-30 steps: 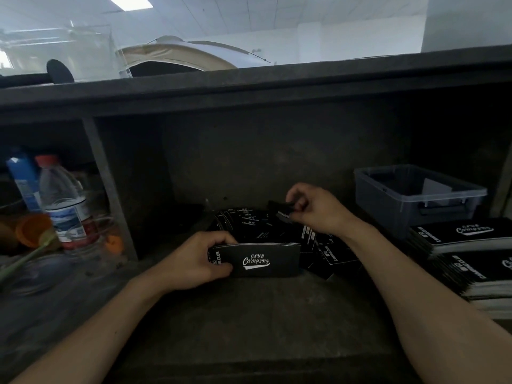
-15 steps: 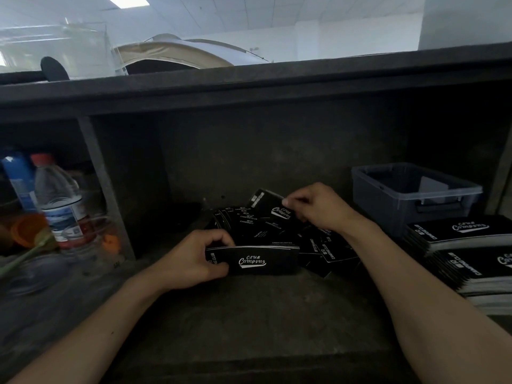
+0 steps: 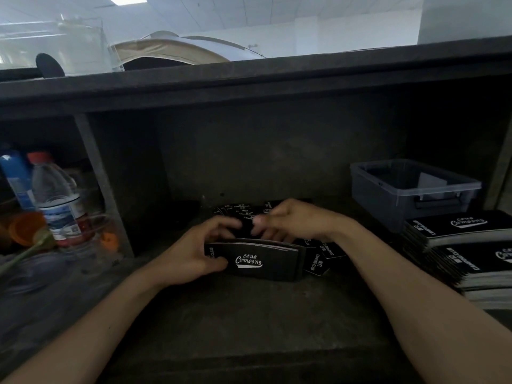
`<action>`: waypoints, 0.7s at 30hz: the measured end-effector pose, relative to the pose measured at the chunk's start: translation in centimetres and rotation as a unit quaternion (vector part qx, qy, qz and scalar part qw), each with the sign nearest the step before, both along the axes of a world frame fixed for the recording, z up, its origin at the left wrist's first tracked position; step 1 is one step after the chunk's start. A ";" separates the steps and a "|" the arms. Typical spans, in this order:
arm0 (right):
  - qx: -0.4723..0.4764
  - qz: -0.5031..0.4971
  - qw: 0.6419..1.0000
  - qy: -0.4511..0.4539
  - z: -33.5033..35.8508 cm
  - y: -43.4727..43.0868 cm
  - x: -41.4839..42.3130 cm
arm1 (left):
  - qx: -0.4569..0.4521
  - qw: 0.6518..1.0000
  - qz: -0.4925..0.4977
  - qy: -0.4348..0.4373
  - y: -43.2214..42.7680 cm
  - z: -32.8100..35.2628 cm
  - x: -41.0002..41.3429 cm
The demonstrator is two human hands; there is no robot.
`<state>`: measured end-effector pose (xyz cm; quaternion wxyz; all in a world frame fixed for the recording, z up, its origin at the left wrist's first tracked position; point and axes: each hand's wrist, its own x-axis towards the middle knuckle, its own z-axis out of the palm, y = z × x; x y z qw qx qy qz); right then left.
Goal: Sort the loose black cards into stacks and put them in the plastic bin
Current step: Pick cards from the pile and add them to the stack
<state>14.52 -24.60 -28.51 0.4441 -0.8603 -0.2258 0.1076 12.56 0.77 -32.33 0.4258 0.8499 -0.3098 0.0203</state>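
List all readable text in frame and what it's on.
"CLUB Camping": front of the card stack gripped by the left hand.
"CLUB Camping": top of the sorted stacks at right.
"CAMPING CLUB": loose card right of the gripped stack.
Water bottle label: too blurred to read.

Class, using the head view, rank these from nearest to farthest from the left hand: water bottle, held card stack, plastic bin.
1. Held card stack, gripped by the left hand.
2. Water bottle, left shelf compartment.
3. Plastic bin, far right.
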 end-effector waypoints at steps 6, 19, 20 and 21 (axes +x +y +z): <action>-0.213 -0.070 0.973 -0.054 0.5 -3.3 1.0 | 0.033 0.998 -0.050 0.033 0.0 1.1 -1.1; 0.163 -0.134 0.977 -0.038 1.0 -1.9 1.0 | 0.038 0.999 -0.017 -0.009 -0.6 0.9 -1.4; 0.171 -0.148 0.973 -0.051 1.0 -1.7 1.1 | 0.041 0.999 -0.014 -0.015 -0.6 0.9 -1.4; 0.187 -0.156 0.969 -0.051 1.1 -1.6 1.1 | 0.043 0.999 -0.011 -0.018 -0.6 0.9 -1.4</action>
